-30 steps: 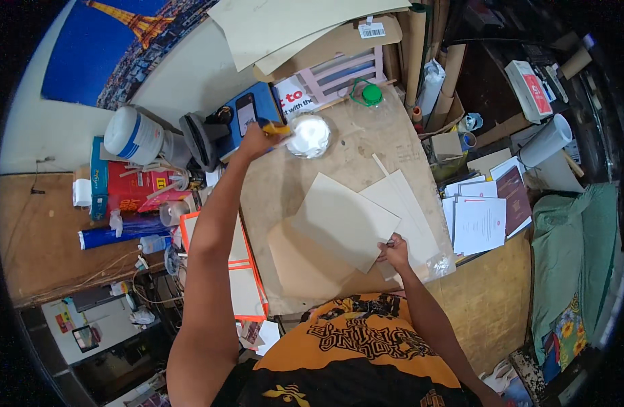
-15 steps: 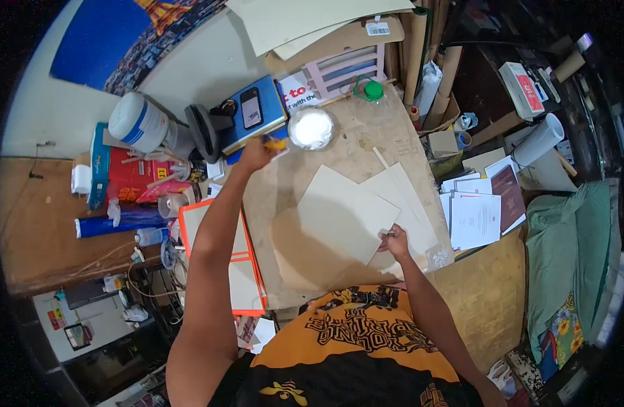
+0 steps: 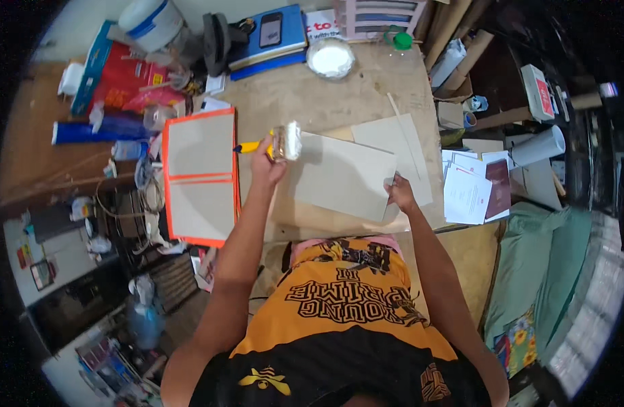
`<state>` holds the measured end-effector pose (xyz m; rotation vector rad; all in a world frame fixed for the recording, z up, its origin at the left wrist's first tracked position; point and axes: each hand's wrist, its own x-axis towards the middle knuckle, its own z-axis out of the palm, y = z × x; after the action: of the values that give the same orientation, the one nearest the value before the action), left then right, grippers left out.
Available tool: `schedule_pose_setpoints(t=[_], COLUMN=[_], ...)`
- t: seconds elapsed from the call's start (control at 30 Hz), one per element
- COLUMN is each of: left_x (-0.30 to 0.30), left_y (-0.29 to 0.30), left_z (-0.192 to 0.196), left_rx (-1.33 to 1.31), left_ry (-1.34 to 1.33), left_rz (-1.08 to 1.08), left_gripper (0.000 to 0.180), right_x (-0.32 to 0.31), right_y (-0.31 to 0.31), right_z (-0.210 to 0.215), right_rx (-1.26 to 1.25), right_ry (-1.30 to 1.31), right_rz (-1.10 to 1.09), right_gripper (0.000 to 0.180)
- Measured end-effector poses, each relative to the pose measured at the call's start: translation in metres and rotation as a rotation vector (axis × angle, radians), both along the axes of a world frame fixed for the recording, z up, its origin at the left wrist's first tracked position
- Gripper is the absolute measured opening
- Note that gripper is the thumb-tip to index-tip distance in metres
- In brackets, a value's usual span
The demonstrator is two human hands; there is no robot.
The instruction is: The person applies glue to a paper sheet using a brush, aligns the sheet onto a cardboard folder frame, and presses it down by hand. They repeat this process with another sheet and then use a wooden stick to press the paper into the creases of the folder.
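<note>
My left hand [image 3: 266,165] is closed around the yellow handle of a wide paintbrush [image 3: 279,144], whose bristles are covered in thick white paste. The brush hovers by the left end of a pale grey board [image 3: 342,178]. At that board's right edge, my right hand [image 3: 401,192] pinches it between thumb and fingers. A second pale board [image 3: 393,136] lies partly beneath it, with a thin strip [image 3: 405,132] on top. Farther back stands a round bowl of white paste [image 3: 330,59].
Left of the boards lie orange-edged grey panels [image 3: 201,146]. Blue books with a phone [image 3: 271,30] on top are at the back left. A clear container with a green cap [image 3: 402,41] stands at the back right. Papers [image 3: 468,193] lie beyond the table's right edge.
My left hand has brought the brush from beside the bowl toward me, to the board's left end. The held board has turned, and the whole view has shifted.
</note>
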<state>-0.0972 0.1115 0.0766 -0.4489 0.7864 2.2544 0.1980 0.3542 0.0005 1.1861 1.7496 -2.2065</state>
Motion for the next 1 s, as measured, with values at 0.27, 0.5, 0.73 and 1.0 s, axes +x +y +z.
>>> schedule_pose_setpoints(t=[0.27, 0.5, 0.73, 1.0], left_x=[0.106, 0.164, 0.136, 0.131], left_y=[-0.079, -0.020, -0.045, 0.049], left_z=[-0.040, -0.042, -0.090, -0.074], left_rx=[-0.007, -1.151, -0.849, -1.217], left_ry=[0.071, 0.567, 1.130, 1.697], left_rz=[0.112, -0.101, -0.274, -0.581], left_gripper=[0.031, 0.027, 0.018, 0.033], right_x=[-0.022, -0.022, -0.025, -0.012], right_y=[0.000, 0.014, 0.010, 0.017], right_z=[-0.016, -0.010, -0.009, -0.029], right_rx=[0.181, 0.177, 0.034, -0.044], right_ry=[-0.157, -0.105, -0.051, -0.043], right_rz=[0.215, 0.338, 0.284, 0.239], right_gripper=[0.022, 0.020, 0.018, 0.020])
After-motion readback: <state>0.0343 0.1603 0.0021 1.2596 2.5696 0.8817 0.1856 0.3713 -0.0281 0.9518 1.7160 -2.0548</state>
